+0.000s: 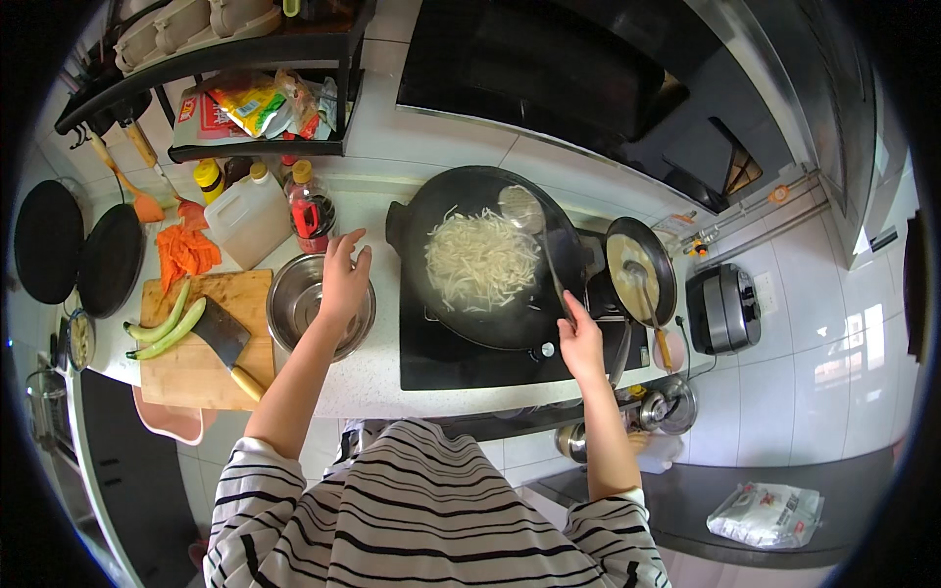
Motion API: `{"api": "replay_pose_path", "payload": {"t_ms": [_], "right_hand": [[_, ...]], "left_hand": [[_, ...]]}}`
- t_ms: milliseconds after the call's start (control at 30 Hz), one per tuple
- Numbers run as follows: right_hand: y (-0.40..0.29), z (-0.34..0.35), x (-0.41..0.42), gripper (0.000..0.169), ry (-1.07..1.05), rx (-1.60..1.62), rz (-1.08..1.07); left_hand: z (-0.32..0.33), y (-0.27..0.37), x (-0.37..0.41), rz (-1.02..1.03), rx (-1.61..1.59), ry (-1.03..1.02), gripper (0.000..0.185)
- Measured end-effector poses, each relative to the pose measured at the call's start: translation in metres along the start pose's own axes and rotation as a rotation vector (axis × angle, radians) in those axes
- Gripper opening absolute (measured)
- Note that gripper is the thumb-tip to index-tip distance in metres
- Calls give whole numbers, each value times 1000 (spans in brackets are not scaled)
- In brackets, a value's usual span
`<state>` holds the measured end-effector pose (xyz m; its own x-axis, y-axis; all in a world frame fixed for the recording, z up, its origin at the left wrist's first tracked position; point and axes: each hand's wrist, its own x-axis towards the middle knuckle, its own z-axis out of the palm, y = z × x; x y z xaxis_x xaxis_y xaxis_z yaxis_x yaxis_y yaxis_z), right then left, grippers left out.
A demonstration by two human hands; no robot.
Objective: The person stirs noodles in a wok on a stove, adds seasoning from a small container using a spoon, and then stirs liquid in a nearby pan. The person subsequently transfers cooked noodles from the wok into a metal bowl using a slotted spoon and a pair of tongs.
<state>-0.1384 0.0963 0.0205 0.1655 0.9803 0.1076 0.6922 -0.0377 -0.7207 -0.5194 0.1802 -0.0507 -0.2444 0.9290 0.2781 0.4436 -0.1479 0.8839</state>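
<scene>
My right hand (581, 339) grips the handle of a metal ladle or turner (523, 209), its head resting inside a large black wok (470, 334). Pale shredded vegetable (482, 259) lies heaped in the middle of the wok. My left hand (345, 278) is over a stainless steel bowl (287, 323), fingers apart and holding nothing. Beside the bowl, a cleaver (224, 328) and two green, peeled-looking long vegetables (173, 328) rest on a wooden cutting board (165, 386). Right of the wok, a smaller frying pan (670, 294) holds a pale liquid and a ladle with a wooden handle (664, 349).
Behind the bowl stand a dark sauce bottle (312, 213) and a white plastic jug (250, 220). Orange cloth (184, 253) lies behind the board. A black shelf (257, 153) and range hood (529, 81) overhang the counter. A black-and-grey appliance (724, 309) stands at right.
</scene>
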Motion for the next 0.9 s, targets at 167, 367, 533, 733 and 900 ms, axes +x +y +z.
{"api": "replay_pose_path", "payload": {"t_ms": [167,367,533,733,900], "right_hand": [[-9,17,-6,49,-138,72,-145],[-56,-22,-26,55,-242,-291,-188],[-60,-63,-47,57,-163,-436,-348],[-103,-125,-75,53,-167,-528,-230],[-114,-158,-89,50,-269,-447,-32]], "left_hand": [[3,5,0,-3,-14,1,32],[2,6,-1,-43,-17,-14,32],[5,4,-1,-16,-26,-18,32],[9,4,-2,-30,-24,-33,33],[12,5,0,-51,-31,-50,32]]}}
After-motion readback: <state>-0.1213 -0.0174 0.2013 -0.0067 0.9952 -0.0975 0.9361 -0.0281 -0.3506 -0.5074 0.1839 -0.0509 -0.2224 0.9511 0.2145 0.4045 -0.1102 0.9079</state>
